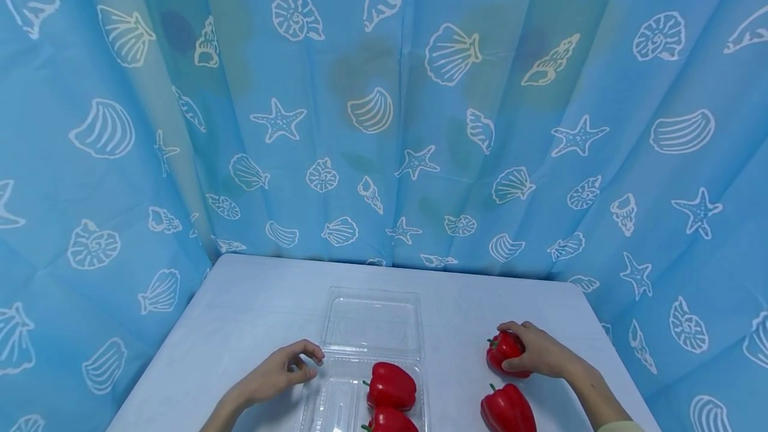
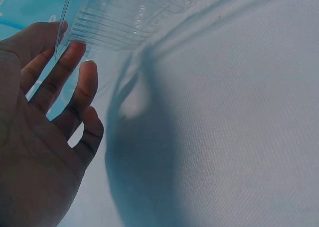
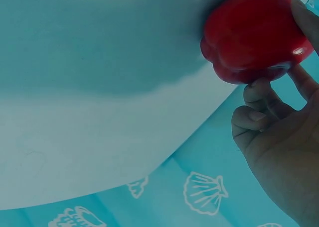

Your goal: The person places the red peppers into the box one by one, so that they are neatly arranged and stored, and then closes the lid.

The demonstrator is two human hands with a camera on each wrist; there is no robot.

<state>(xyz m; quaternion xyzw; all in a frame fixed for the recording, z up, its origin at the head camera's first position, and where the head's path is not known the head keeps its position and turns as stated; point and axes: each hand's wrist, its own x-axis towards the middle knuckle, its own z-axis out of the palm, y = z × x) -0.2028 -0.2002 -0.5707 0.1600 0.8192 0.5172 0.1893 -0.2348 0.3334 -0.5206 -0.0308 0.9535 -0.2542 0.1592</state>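
Well off container (image 1: 343, 382), right hand (image 1: 540, 350) grips pepper (image 1: 503, 350); left hand (image 1: 281, 369), loosely spread, beside rim (image 1: 309, 393).

Booth-like nook — shell-print curtain (image 1: 372, 159), white table (image 1: 264, 299)

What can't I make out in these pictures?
Head view: the bottom edge cuts off the clear container's near end and the nearer red pepper inside it.
Head view: the right grip covers part of the held pepper.
Right wrist view: top edge crops that pepper.
Left wrist view: top edge crops the container.
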